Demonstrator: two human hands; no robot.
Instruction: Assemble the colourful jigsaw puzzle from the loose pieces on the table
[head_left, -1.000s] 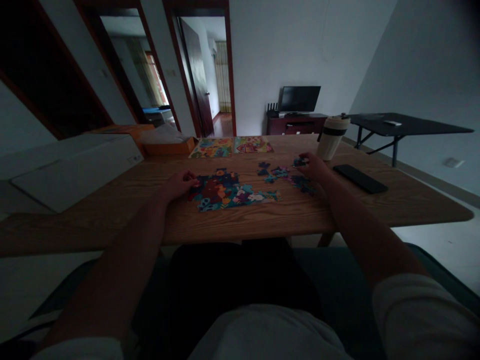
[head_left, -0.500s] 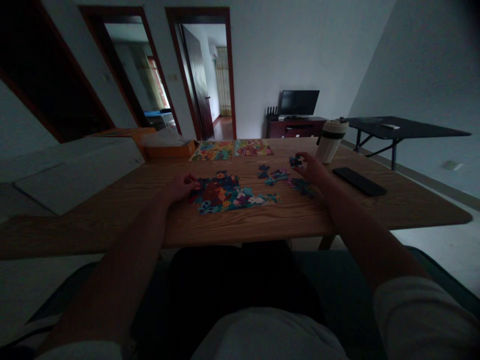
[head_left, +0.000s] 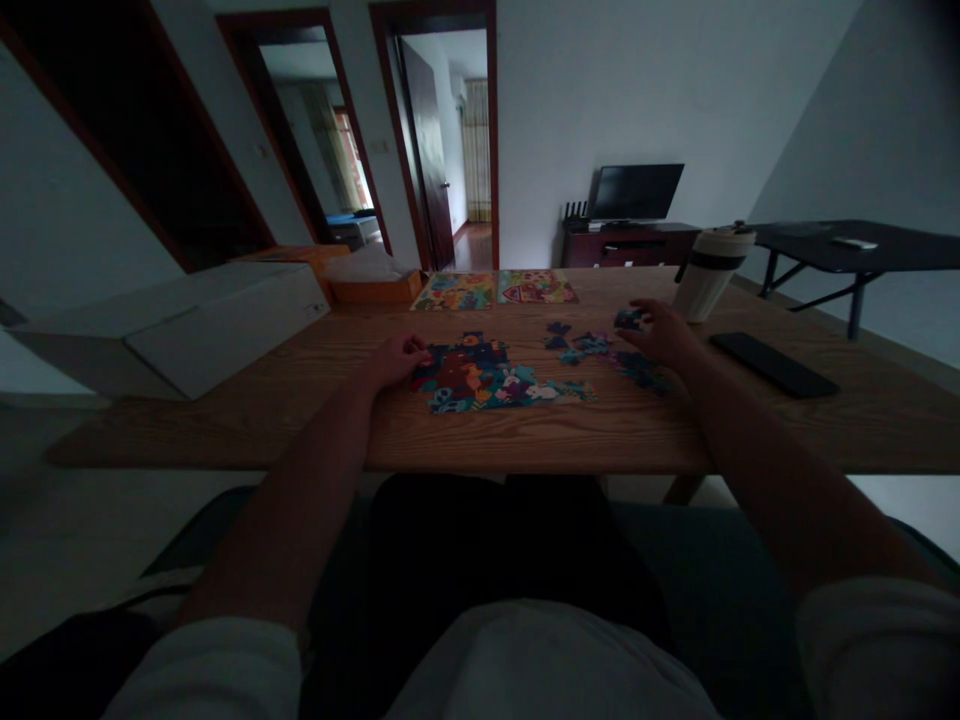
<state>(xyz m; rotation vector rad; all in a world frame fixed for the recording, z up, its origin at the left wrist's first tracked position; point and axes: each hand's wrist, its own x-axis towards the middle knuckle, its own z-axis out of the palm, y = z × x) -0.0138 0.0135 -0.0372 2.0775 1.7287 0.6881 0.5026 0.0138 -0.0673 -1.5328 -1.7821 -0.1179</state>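
Partly joined on the wooden table [head_left: 420, 440] lies a colourful jigsaw puzzle [head_left: 480, 375], showing animals on a dark blue and teal ground. My left hand [head_left: 396, 362] rests at its left edge, fingers curled in; whether they pinch anything is hidden. Raised slightly over the loose puzzle pieces [head_left: 589, 345] on the right, my right hand [head_left: 660, 332] grips one dark blue puzzle piece [head_left: 630, 319] between thumb and fingers. More loose pieces [head_left: 641, 370] lie beneath that hand.
Two bright picture sheets [head_left: 536, 287] lie behind the puzzle. To the right stand a pale tumbler [head_left: 712, 275] and a black phone-like slab [head_left: 772, 365]. At left are a long white box [head_left: 225, 320] and an orange box [head_left: 375, 288] with clear plastic.
The camera view has shifted, so the table and hands appear farther right. The piece in my right hand looks turned a little. My left hand stays by the puzzle's left edge.
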